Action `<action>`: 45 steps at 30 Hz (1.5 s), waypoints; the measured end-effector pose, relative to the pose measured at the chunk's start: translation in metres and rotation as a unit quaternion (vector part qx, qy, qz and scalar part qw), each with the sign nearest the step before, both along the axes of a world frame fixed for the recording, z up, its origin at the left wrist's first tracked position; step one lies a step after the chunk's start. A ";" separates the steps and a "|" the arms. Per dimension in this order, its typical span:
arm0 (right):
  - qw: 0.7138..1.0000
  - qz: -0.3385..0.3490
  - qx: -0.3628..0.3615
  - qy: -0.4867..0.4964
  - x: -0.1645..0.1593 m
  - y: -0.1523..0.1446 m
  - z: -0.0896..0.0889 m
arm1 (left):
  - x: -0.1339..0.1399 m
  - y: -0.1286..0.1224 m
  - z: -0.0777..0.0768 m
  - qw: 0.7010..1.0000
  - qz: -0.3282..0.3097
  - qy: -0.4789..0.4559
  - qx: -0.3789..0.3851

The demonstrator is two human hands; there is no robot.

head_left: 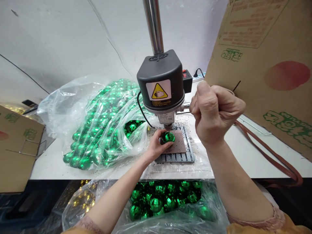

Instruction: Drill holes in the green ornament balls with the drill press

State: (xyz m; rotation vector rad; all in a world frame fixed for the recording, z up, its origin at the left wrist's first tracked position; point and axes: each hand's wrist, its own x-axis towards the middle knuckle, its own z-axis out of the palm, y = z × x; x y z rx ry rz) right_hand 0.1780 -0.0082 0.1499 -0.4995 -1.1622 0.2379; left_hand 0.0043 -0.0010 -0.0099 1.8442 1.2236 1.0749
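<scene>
Between the thumb and fingers of my left hand (pixel 156 143) sits a shiny green mirror-faceted ball (pixel 168 137), directly under the chuck of a small bench drill press (pixel 159 81). The ball rests over a brown board (pixel 179 143) on the slotted metal base (pixel 188 152). My right hand (pixel 212 110) is closed in a fist at the side of the drill head, wrapped round the feed lever (pixel 187 105), most of which the hand hides. Whether the bit touches the ball cannot be made out clearly.
A clear bag (pixel 99 120) of green balls lies left of the drill. Another open bag of green balls (pixel 156 203) hangs below the table edge. Cardboard boxes (pixel 263 58) flank both sides. A brown strap (pixel 268 152) lies at right; dark shavings dot the base.
</scene>
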 end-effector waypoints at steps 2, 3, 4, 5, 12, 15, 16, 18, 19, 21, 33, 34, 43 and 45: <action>1.000 -0.002 -0.001 -0.003 0.000 0.000 0.000 | 0.005 -0.003 -0.004 1.000 0.006 -0.011 -0.005; 1.000 -0.004 -0.003 -0.005 0.000 0.000 0.000 | 0.008 -0.005 -0.007 1.000 0.008 -0.018 -0.010; 1.000 -0.006 -0.005 -0.009 0.000 0.000 0.000 | 0.010 -0.007 -0.009 1.000 0.009 -0.025 -0.015; 1.000 -0.007 -0.006 -0.014 0.000 0.001 0.000 | 0.011 -0.009 -0.011 0.999 0.009 -0.033 -0.021; 1.000 -0.002 0.016 0.001 -0.001 -0.001 -0.002 | 0.013 -0.013 -0.014 0.998 0.009 -0.055 -0.033; 0.999 0.011 0.030 0.027 -0.004 -0.003 -0.007 | 0.013 -0.012 -0.015 0.998 0.011 -0.054 -0.034; 0.999 0.013 0.035 0.034 -0.005 -0.004 -0.009 | 0.012 -0.012 -0.015 0.998 0.010 -0.052 -0.034; 0.998 0.012 0.042 0.044 -0.006 -0.004 -0.013 | 0.012 -0.011 -0.017 0.998 0.009 -0.049 -0.032; 0.998 0.008 0.044 0.048 -0.006 -0.004 -0.016 | 0.012 -0.011 -0.017 0.998 0.008 -0.049 -0.030; 0.998 0.003 0.047 0.051 -0.005 -0.004 -0.020 | 0.012 -0.012 -0.017 0.998 0.009 -0.051 -0.028; 0.996 -0.027 0.084 0.026 -0.003 -0.002 -0.039 | 0.013 -0.011 -0.020 0.998 0.008 -0.066 -0.021; 0.995 -0.030 0.090 0.019 -0.002 -0.001 -0.041 | 0.013 -0.011 -0.021 0.997 0.009 -0.068 -0.021; 0.984 -0.013 0.175 -0.016 0.002 0.006 -0.047 | 0.013 -0.012 -0.019 0.996 0.003 -0.075 -0.037; 0.983 -0.011 0.180 -0.022 0.004 0.008 -0.051 | 0.013 -0.012 -0.019 0.997 0.001 -0.075 -0.036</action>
